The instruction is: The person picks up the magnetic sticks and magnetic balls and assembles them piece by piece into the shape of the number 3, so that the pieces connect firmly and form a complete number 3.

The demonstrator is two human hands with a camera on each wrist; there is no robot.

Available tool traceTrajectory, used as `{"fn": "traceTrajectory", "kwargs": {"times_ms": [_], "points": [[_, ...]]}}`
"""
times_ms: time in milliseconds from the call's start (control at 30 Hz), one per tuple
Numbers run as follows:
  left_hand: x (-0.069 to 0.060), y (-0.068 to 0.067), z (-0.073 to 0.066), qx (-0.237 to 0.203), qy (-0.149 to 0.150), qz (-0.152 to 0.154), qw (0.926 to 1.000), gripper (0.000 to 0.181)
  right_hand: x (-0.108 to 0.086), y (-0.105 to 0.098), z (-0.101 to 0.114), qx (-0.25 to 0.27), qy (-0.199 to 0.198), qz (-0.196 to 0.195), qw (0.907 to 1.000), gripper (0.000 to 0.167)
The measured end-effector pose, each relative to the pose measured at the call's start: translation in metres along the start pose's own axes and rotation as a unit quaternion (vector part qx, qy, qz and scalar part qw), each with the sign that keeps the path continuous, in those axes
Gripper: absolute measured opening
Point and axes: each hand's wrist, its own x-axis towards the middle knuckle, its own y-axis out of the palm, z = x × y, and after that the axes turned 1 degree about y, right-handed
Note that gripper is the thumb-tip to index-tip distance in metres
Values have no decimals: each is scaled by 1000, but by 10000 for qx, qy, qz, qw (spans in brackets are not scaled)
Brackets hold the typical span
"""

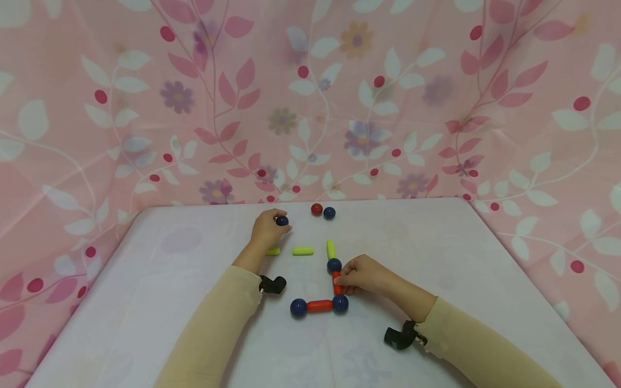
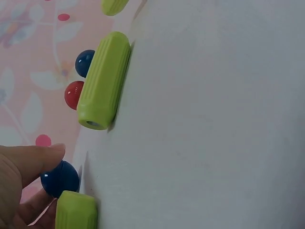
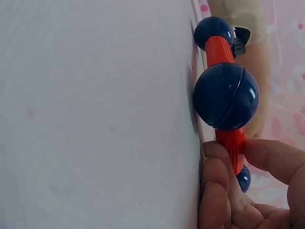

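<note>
My left hand (image 1: 268,230) holds a dark blue ball (image 1: 282,221) near the far side of the table. In the left wrist view the thumb lies along this ball (image 2: 59,180), with fingers beneath it. My right hand (image 1: 370,276) pinches a red rod (image 1: 337,279) between thumb and fingers. That rod (image 3: 230,149) links a far blue ball (image 1: 334,265) to a corner blue ball (image 1: 340,303). From the corner, a second red rod (image 1: 319,306) runs left to another blue ball (image 1: 298,307), making an L shape. A yellow-green rod (image 1: 331,248) meets the far ball; whether they are joined, I cannot tell.
A loose yellow-green rod (image 1: 303,251) lies mid-table, and another (image 1: 273,251) is partly hidden by my left wrist. At the far edge sit a red ball (image 1: 317,209) and a blue ball (image 1: 329,213). Floral cloth (image 1: 310,108) hangs behind the white-covered table (image 1: 194,280).
</note>
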Motion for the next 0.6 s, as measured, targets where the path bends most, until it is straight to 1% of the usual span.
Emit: {"fn": "traceTrajectory", "kwargs": {"times_ms": [100,233,433,600], "points": [[0,1,1,-108,-104,23,9999,42,0,-1,0,-5,-5,3,10000,16],[3,2,3,-185,-138,-3,9997,38,1,-2,0,-25,-18,5,10000,16],[6,6,7,-51,-95,-73,9999,35,-1,-2,1,26,-75,90,9999,16],[5,6,6,-18,-86,-63,9999,36,-2,-2,2,24,-73,151,9999,15]]}}
